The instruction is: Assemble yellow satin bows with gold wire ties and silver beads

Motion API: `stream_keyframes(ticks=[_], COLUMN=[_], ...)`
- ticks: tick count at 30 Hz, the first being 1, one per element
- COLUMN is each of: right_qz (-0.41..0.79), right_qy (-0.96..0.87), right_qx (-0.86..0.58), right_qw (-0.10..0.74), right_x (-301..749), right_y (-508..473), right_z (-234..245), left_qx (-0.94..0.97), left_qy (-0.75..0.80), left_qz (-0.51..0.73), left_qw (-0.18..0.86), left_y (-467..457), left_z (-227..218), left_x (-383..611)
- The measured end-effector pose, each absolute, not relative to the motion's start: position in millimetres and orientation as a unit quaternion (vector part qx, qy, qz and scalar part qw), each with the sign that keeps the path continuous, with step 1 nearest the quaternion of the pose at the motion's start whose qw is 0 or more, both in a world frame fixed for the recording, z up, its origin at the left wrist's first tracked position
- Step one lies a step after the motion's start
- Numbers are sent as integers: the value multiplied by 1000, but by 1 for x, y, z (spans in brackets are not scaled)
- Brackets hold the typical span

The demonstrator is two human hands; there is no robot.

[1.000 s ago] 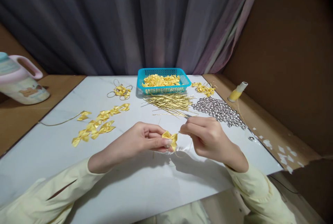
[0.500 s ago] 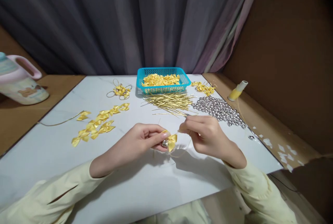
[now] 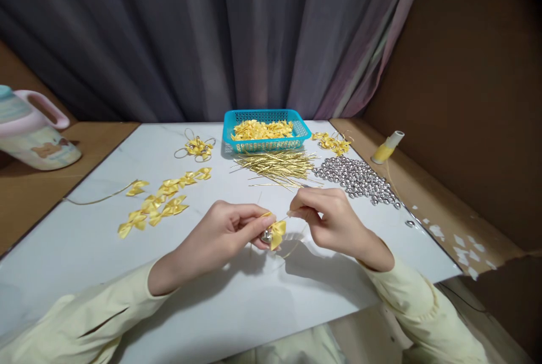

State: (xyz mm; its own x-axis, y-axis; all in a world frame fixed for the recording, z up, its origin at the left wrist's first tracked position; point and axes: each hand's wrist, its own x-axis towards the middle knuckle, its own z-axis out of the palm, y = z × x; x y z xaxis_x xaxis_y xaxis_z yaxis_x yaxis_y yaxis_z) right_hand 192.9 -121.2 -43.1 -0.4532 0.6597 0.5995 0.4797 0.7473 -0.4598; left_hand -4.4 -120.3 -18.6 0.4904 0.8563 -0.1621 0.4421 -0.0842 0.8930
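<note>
My left hand point(image 3: 228, 233) pinches a small yellow ribbon bow point(image 3: 277, 232) with a silver bell point(image 3: 266, 235) against it, just above the white tabletop point(image 3: 237, 302). My right hand point(image 3: 328, 218) is closed in a pinch on a thin gold cord point(image 3: 292, 248) that loops down from the bow. Both hands meet near the middle of the table, close to the front edge. Pale yellow sleeves cover both forearms.
A blue basket point(image 3: 266, 130) of yellow bows stands at the back. In front lie gold cords point(image 3: 279, 165) and a heap of silver bells point(image 3: 358, 179). Loose bows point(image 3: 161, 200) lie at the left, finished ones point(image 3: 198, 148) behind. A mug point(image 3: 31, 130) and glue bottle point(image 3: 387, 148) flank the table.
The bow has been turned in my left hand, so the silver bell now shows. My right hand has drawn slightly left and closer with the cord. Nothing else has moved.
</note>
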Motion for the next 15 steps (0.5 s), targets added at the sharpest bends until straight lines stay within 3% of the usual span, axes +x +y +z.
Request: stream_keyframes(ticks=[15], right_qz=[101], right_qy=[-818], right_qx=[-341], right_qw=[451], right_x=[182], right_y=[-125], right_z=[-51], left_qx=[711], left_qy=[466], left_qz=[251], left_qw=[464], left_y=[-122], left_z=[-18], left_x=[-5])
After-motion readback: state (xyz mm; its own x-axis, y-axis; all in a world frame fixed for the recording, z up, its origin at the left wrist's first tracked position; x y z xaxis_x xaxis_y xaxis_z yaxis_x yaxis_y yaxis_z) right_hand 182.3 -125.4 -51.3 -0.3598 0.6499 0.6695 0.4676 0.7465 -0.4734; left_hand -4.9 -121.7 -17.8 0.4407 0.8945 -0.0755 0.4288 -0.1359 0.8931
